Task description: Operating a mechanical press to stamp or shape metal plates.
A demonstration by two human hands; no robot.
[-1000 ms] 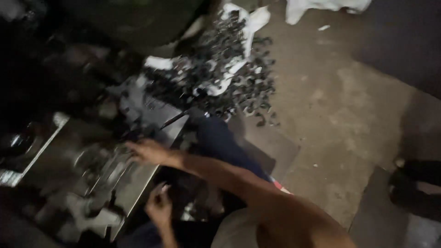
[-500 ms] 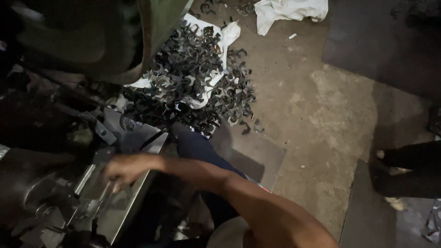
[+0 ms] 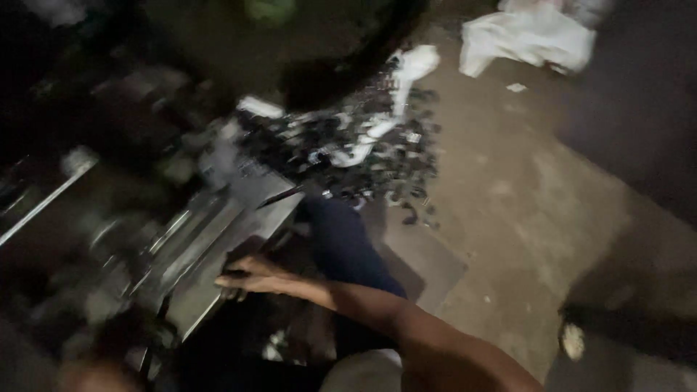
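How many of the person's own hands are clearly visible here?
1: the right hand rests on the edge of the metal machine table. A blurred shape at bottom left may be the left hand.

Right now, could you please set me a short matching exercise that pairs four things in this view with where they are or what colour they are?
Things:
1. right hand
2. pile of dark metal rings
3. white cloth
4. dark blue trouser leg

Descriptions:
A. crumpled on the concrete floor, top right
B. resting at the edge of the grey metal machine bed
C. heaped on the floor, upper middle
D. just right of the hand, below the pile

Pairs: 1-B, 2-C, 3-A, 4-D
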